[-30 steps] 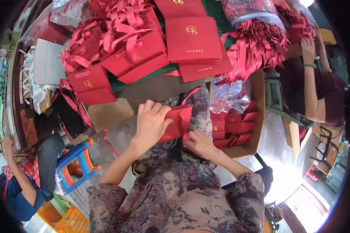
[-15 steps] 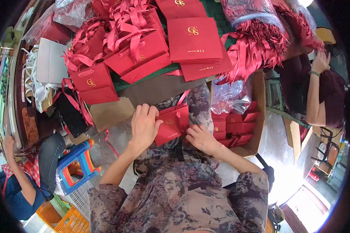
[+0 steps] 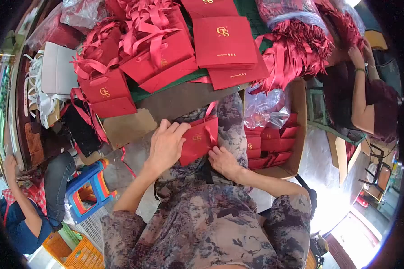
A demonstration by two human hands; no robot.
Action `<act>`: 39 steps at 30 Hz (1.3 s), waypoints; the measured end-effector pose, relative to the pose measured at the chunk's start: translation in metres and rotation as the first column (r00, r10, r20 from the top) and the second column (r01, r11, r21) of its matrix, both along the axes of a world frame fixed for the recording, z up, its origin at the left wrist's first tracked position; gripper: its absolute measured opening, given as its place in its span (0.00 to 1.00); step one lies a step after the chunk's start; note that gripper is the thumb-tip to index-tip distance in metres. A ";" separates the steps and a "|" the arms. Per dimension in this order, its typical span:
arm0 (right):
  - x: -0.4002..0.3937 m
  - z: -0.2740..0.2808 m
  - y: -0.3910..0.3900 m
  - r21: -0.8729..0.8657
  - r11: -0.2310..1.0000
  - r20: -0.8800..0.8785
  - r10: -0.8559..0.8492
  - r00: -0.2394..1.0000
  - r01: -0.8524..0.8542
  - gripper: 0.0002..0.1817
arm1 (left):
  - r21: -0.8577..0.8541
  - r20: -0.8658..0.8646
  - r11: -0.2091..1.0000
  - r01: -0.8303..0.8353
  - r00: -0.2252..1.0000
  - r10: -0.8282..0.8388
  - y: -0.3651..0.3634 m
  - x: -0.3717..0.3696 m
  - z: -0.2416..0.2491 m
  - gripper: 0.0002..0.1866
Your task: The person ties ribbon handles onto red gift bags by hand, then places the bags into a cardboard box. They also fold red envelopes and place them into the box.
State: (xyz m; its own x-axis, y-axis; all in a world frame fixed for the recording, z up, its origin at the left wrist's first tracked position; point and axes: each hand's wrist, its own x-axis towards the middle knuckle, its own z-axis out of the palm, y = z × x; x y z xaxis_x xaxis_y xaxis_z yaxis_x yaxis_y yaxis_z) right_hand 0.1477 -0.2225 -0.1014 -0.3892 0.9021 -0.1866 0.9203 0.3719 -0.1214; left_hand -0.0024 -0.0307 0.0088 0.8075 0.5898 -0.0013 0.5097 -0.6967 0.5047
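Note:
Over my lap lies a small red paper bag (image 3: 196, 140) with gold lettering and a pink ribbon handle at its upper right. My left hand (image 3: 167, 144) grips the bag's left edge, fingers bent over its upper left corner and thumb on its face. At the lower right edge, my right hand (image 3: 223, 162) has its fingers bent together against the bag and the ribbon's end. Just beyond are finished-looking red bags with ribbons (image 3: 159, 58) and a stack of flat red bags (image 3: 224, 42).
An open carton (image 3: 296, 148) holding red bags stands at right. Ribbon bundles (image 3: 292, 54) lie on the table (image 3: 175, 105). A blue stool (image 3: 87, 190) stands at left. One person sits at far left (image 3: 24, 224), another at far right (image 3: 368, 98).
The bag has tilted slightly, and my right hand has shifted left along its lower right edge. The far-right person's arms have moved up and left.

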 end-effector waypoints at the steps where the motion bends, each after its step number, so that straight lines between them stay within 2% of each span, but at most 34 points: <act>1: 0.002 0.001 0.002 0.007 1.000 -0.001 0.003 1.000 -0.003 0.09 | -0.036 -0.017 0.999 0.021 1.000 -0.021 0.002 -0.003 -0.001 0.14; 3: 0.011 0.007 0.005 -0.008 0.999 -0.151 -0.047 0.987 0.047 0.08 | -0.066 -0.034 0.997 0.038 0.999 -0.041 0.004 -0.007 -0.006 0.14; 5: 0.020 0.021 0.010 -0.042 0.996 -0.207 -0.081 0.975 0.074 0.06 | -0.186 0.073 0.982 -0.044 0.996 0.058 0.002 -0.009 -0.013 0.13; 7: 0.031 0.039 0.016 -0.078 0.990 -0.434 -0.138 0.890 0.116 0.07 | -0.162 0.066 0.986 -0.040 0.996 0.052 0.006 -0.011 -0.015 0.12; 9: 0.036 0.050 0.018 -0.102 0.981 -0.497 -0.192 0.846 0.162 0.10 | -0.142 0.060 0.989 -0.033 0.997 0.042 0.007 -0.011 -0.014 0.10; 11: 0.038 0.058 0.020 -0.141 0.956 -0.689 -0.282 0.667 0.259 0.09 | -0.142 0.036 0.989 -0.045 0.998 0.051 0.006 -0.006 -0.008 0.07; 12: 0.038 0.067 0.021 -0.142 0.955 -0.690 -0.284 0.665 0.261 0.09 | -0.142 0.034 0.989 -0.043 0.998 0.048 0.005 -0.003 -0.005 0.07; 14: 0.034 0.083 0.025 -0.515 0.785 -0.767 -0.601 0.224 0.345 0.06 | -0.122 0.020 0.990 -0.065 0.998 0.068 0.005 0.001 0.001 0.05; 15: 0.030 0.087 0.028 -0.516 0.784 -0.767 -0.602 0.221 0.345 0.06 | -0.122 0.017 0.990 -0.063 0.998 0.066 0.006 0.003 0.004 0.05; 17: 0.019 0.090 0.035 -0.627 0.659 -0.739 -0.672 -0.047 0.415 0.04 | -0.173 -0.013 0.979 -0.111 0.994 0.110 0.009 0.006 0.009 0.05; 19: 0.008 0.088 0.043 -0.622 0.642 -0.745 -0.662 -0.086 0.448 0.04 | -0.212 0.052 0.972 -0.106 0.991 0.120 0.013 0.006 0.002 0.04; 21: -0.003 0.084 0.051 -0.672 0.628 -0.738 -0.610 -0.288 0.393 0.04 | -0.251 0.114 0.963 -0.100 0.985 0.132 0.017 0.007 0.001 0.04; 23: -0.012 0.087 0.060 -0.686 0.611 -0.726 -0.611 -0.317 0.395 0.04 | -0.374 0.102 0.921 -0.107 0.983 0.155 0.019 0.010 0.008 0.06; 25: -0.016 0.086 0.067 -0.628 0.617 -0.757 -0.625 -0.191 0.474 0.04 | -0.407 0.064 0.906 -0.115 0.986 0.154 0.019 0.012 0.016 0.06; 27: -0.018 0.093 0.071 -0.648 0.584 -0.738 -0.640 -0.214 0.489 0.04 | -0.440 0.027 0.889 -0.124 0.988 0.151 0.019 0.014 0.025 0.06; 29: -0.017 0.097 0.074 -0.633 0.552 -0.727 -0.664 -0.173 0.542 0.04 | -0.470 -0.028 0.873 -0.131 0.991 0.133 0.019 0.015 0.030 0.07; 33: -0.014 0.099 0.075 -0.682 0.529 -0.693 -0.688 -0.215 0.505 0.05 | -0.450 0.002 0.887 -0.107 0.993 0.121 0.019 0.012 0.023 0.08; 35: -0.011 0.098 0.074 -0.689 0.552 -0.688 -0.702 -0.185 0.470 0.04 | -0.442 0.003 0.891 -0.106 0.993 0.120 0.019 0.011 0.021 0.08; 39: -0.008 0.085 0.072 -0.682 0.569 -0.706 -0.676 -0.212 0.460 0.07 | -0.434 -0.013 0.894 -0.112 0.993 0.118 0.018 0.012 0.025 0.08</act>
